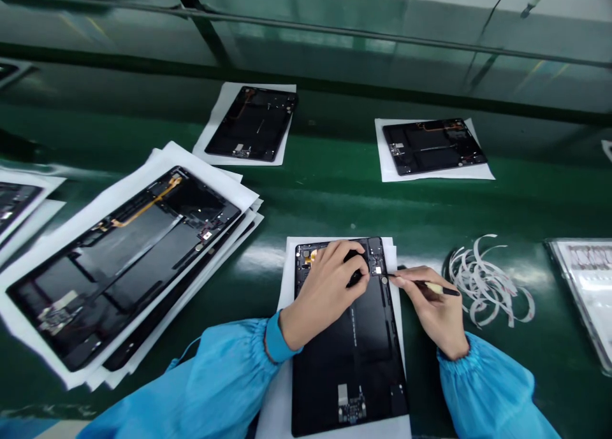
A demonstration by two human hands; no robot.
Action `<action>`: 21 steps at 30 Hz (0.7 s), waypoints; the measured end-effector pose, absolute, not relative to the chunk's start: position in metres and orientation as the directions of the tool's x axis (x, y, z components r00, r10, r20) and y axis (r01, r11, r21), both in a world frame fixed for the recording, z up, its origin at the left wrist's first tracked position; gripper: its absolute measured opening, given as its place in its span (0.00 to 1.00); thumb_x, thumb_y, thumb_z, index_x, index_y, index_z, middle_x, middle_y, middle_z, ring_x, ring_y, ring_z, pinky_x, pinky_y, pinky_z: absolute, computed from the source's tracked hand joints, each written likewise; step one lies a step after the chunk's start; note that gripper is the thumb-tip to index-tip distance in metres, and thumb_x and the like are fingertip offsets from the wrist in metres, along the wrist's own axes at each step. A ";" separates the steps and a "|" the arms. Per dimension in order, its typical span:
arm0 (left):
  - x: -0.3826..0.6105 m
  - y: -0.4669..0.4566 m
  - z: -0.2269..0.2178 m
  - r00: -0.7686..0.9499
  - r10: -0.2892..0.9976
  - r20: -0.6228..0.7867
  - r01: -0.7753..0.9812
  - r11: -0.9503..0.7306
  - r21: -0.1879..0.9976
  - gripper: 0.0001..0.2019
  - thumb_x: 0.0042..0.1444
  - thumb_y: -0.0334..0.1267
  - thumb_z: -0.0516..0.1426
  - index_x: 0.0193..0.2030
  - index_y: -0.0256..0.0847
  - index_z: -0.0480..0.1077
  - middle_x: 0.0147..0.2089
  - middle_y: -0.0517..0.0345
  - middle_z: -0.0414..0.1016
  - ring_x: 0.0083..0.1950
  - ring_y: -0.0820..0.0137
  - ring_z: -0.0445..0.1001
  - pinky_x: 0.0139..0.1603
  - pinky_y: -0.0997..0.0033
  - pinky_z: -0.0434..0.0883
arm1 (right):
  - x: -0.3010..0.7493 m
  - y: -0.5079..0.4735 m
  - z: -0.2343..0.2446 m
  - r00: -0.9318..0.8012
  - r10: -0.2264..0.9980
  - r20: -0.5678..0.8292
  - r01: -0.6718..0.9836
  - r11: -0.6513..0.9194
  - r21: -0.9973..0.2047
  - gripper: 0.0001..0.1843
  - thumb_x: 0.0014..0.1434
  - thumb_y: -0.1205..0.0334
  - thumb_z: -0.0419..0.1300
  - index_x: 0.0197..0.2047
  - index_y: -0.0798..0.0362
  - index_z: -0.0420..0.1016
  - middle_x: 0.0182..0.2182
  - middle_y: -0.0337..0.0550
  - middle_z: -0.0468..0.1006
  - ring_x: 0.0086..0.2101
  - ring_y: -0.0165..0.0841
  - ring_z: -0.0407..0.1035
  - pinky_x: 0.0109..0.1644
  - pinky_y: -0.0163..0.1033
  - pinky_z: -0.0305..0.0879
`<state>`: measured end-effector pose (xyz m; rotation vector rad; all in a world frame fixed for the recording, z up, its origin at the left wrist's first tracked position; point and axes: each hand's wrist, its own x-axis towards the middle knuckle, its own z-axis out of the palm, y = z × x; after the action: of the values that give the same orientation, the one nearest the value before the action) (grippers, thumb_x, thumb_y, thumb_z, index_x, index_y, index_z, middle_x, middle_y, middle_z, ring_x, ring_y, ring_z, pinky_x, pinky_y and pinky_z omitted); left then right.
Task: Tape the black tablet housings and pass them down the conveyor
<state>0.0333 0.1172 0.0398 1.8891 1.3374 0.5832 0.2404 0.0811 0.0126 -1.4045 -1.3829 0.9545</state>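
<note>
In the middle of the bench lies a tablet with its back off [351, 337], its dark inside facing up, on a white sheet. My left hand [327, 283] rests over its upper part, fingers curled and thumb and index tips close together; anything between them is hidden. My right hand [437, 308] pinches a slim black hand tool with a cream band [435, 288]. The tool's dark tip reaches the tablet's upper right edge, beside a small white square [378, 270] and a round silver part. A blue band circles my left wrist.
To the left is a stack of open tablets [153, 254] interleaved with white sheets. Two more open tablets [253, 123] [433, 146] lie farther back on sheets. Right of my right hand are curled white strips [485, 280] and a clear-edged tray [568, 299]. A rail crosses the back.
</note>
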 end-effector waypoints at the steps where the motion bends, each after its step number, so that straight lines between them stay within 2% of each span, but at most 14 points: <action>1: 0.031 0.125 0.044 0.369 0.927 -0.072 0.577 -0.168 0.799 0.04 0.55 0.30 0.60 0.32 0.43 0.72 0.49 0.55 0.74 0.55 0.56 0.69 0.56 0.49 0.64 | 0.241 0.081 0.013 0.092 0.994 0.057 0.263 0.031 -0.964 0.01 0.56 0.63 0.67 0.34 0.50 0.81 0.33 0.42 0.83 0.36 0.36 0.79 0.39 0.39 0.78; 3: 0.028 0.152 0.053 0.379 0.918 -0.118 0.527 -0.109 0.843 0.02 0.56 0.33 0.62 0.35 0.43 0.73 0.44 0.56 0.76 0.49 0.60 0.73 0.53 0.55 0.69 | 0.242 0.081 0.014 0.170 0.985 0.009 0.179 -0.022 -0.984 0.04 0.55 0.60 0.68 0.33 0.51 0.80 0.32 0.43 0.83 0.34 0.37 0.80 0.38 0.39 0.79; 5: 0.029 0.194 0.059 0.330 0.931 -0.159 0.477 -0.019 0.879 0.05 0.59 0.36 0.61 0.42 0.41 0.72 0.42 0.56 0.77 0.44 0.65 0.76 0.49 0.61 0.73 | 0.242 0.082 0.016 0.252 0.967 -0.034 0.075 -0.055 -0.996 0.07 0.55 0.58 0.68 0.33 0.53 0.79 0.32 0.44 0.83 0.32 0.38 0.80 0.38 0.41 0.79; 7: 0.035 0.244 0.061 0.222 0.955 -0.194 0.432 0.082 0.898 0.10 0.63 0.37 0.58 0.49 0.38 0.70 0.46 0.52 0.76 0.45 0.67 0.76 0.48 0.63 0.74 | 0.241 0.084 0.017 0.288 0.956 -0.051 0.025 -0.061 -0.998 0.09 0.55 0.57 0.68 0.34 0.54 0.79 0.32 0.45 0.83 0.32 0.39 0.81 0.39 0.41 0.79; 9: 0.048 0.293 0.059 0.121 0.961 -0.250 0.393 0.185 0.901 0.14 0.65 0.39 0.56 0.54 0.36 0.67 0.50 0.49 0.74 0.45 0.65 0.76 0.46 0.61 0.76 | 0.239 0.085 0.017 0.281 0.959 -0.039 0.049 -0.055 -0.997 0.09 0.56 0.56 0.68 0.34 0.54 0.79 0.32 0.45 0.83 0.33 0.39 0.81 0.39 0.40 0.79; 12: 0.071 0.347 0.049 0.020 0.949 -0.315 0.342 0.289 0.894 0.16 0.65 0.41 0.57 0.56 0.37 0.68 0.54 0.48 0.72 0.49 0.63 0.75 0.47 0.57 0.76 | 0.237 0.086 0.014 0.253 0.967 -0.026 0.104 -0.054 -0.993 0.11 0.57 0.54 0.66 0.34 0.54 0.79 0.31 0.46 0.82 0.32 0.38 0.80 0.36 0.39 0.77; 16: 0.096 0.375 0.032 -0.064 0.921 -0.384 0.255 0.387 0.886 0.17 0.63 0.40 0.59 0.57 0.38 0.68 0.56 0.48 0.70 0.53 0.60 0.74 0.51 0.55 0.74 | 0.236 0.085 0.010 0.200 0.978 -0.064 0.103 -0.086 -0.991 0.13 0.58 0.52 0.65 0.34 0.55 0.79 0.30 0.45 0.81 0.32 0.38 0.78 0.36 0.39 0.75; 21: 0.108 0.377 0.027 -0.065 0.888 -0.455 0.009 0.456 0.890 0.17 0.63 0.41 0.59 0.56 0.38 0.68 0.56 0.49 0.70 0.53 0.59 0.73 0.51 0.54 0.74 | 0.234 0.085 0.008 0.240 0.963 -0.122 0.025 -0.132 -0.991 0.14 0.58 0.50 0.65 0.35 0.53 0.77 0.32 0.44 0.79 0.34 0.36 0.76 0.40 0.38 0.71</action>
<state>0.1081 0.3766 0.0274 0.8393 1.4582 0.8824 0.2341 0.0851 0.0085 -1.4364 -0.9943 1.0996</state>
